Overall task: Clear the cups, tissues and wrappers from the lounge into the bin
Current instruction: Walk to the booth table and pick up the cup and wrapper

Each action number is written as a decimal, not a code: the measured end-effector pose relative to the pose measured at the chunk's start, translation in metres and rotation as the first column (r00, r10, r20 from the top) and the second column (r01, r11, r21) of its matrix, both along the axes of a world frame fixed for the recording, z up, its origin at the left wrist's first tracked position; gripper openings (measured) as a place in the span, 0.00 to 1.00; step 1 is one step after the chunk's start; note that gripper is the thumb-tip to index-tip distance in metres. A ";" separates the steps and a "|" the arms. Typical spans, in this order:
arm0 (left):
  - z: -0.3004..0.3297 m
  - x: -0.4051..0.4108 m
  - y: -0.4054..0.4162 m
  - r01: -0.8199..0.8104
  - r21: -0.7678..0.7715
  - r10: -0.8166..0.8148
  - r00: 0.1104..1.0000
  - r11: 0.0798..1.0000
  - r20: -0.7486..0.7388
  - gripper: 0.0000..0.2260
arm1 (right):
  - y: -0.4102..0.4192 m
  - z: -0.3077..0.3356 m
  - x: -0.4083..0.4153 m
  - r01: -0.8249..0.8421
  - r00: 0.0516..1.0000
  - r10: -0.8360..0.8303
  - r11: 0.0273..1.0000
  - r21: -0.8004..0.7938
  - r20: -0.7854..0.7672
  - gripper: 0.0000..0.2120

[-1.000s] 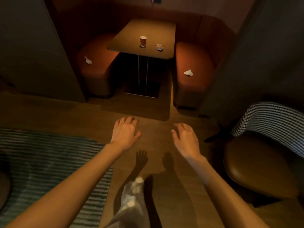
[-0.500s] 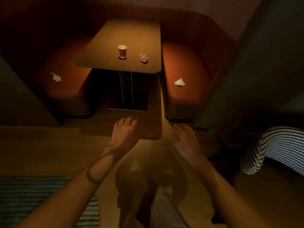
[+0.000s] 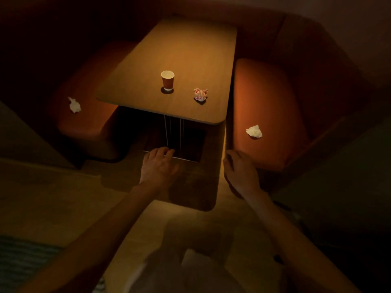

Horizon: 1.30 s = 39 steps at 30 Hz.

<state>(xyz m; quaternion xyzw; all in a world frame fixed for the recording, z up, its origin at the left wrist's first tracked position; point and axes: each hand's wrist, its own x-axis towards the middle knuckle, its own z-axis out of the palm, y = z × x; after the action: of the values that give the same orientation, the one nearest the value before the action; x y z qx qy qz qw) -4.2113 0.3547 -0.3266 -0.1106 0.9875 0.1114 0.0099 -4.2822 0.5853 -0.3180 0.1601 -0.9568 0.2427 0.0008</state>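
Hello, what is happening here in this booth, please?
A person stands at the open end of a lounge booth, both hands empty: left hand and right hand held out low, fingers relaxed. Nothing is picked up yet. On the table stand an upright paper cup and a crumpled wrapper. One crumpled tissue lies on the left seat, another tissue on the right seat. No bin is in view.

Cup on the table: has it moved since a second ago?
No. The cup stands at the same spot on the table, left of the wrapper; only the camera came closer.
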 end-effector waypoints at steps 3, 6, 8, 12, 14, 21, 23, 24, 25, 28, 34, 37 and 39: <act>-0.016 -0.029 -0.020 -0.039 -0.005 0.039 0.999 0.999 0.024 0.25 | -0.021 -0.014 -0.039 -0.076 0.997 0.075 0.997 0.010 0.035 0.18; -0.031 -0.066 -0.047 -0.061 -0.029 0.062 0.997 0.998 0.053 0.25 | -0.046 -0.033 -0.082 -0.111 0.991 0.109 0.993 0.028 0.078 0.18; -0.037 -0.098 -0.068 -0.068 -0.032 0.070 0.996 0.997 0.046 0.25 | -0.065 -0.042 -0.113 -0.121 0.989 0.118 0.992 0.037 0.090 0.19; -0.037 -0.166 -0.118 -0.113 -0.004 0.113 0.993 0.994 -0.025 0.24 | -0.116 -0.042 -0.184 -0.170 0.983 0.166 0.984 0.054 0.085 0.20; -0.033 -0.194 -0.142 -0.132 -0.002 0.131 0.990 0.991 -0.043 0.24 | -0.143 -0.038 -0.218 -0.195 0.979 0.192 0.979 0.051 0.069 0.20; -0.032 -0.268 -0.209 -0.144 -0.005 0.144 0.988 0.990 -0.058 0.23 | -0.229 -0.055 -0.312 -0.192 0.980 0.196 0.977 -0.089 0.041 0.22; -0.038 -0.287 -0.226 -0.137 -0.004 0.136 0.990 0.991 -0.040 0.23 | -0.246 -0.066 -0.339 -0.206 0.978 0.208 0.976 -0.074 0.025 0.24; -0.043 -0.297 -0.234 -0.138 -0.010 0.138 0.990 0.990 -0.021 0.23 | -0.254 -0.072 -0.353 -0.207 0.977 0.209 0.976 -0.071 0.027 0.25; -0.048 -0.308 -0.242 -0.141 -0.019 0.141 0.990 0.990 0.000 0.23 | -0.261 -0.078 -0.369 -0.202 0.978 0.206 0.976 -0.077 0.043 0.26; -0.061 -0.343 -0.266 -0.160 -0.019 0.161 0.986 0.987 0.054 0.23 | -0.282 -0.097 -0.416 -0.204 0.966 0.219 0.972 -0.114 0.135 0.30; -0.073 -0.400 -0.306 -0.235 -0.008 0.235 0.967 0.972 0.094 0.22 | -0.326 -0.127 -0.486 -0.110 0.920 0.217 0.942 -0.316 0.325 0.40; -0.083 -0.420 -0.322 -0.250 -0.009 0.249 0.961 0.968 0.121 0.22 | -0.344 -0.144 -0.504 -0.025 0.878 0.212 0.916 -0.401 0.430 0.44; -0.091 -0.430 -0.328 -0.255 0.009 0.250 0.955 0.967 0.157 0.22 | -0.355 -0.153 -0.511 0.041 0.846 0.211 0.890 -0.455 0.489 0.43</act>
<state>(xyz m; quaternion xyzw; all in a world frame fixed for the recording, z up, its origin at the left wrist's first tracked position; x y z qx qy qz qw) -4.6414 0.0272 -0.4176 -0.2441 0.9598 0.1170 0.0739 -4.7935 0.2306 -0.4714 0.1262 -0.8294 0.4908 -0.2350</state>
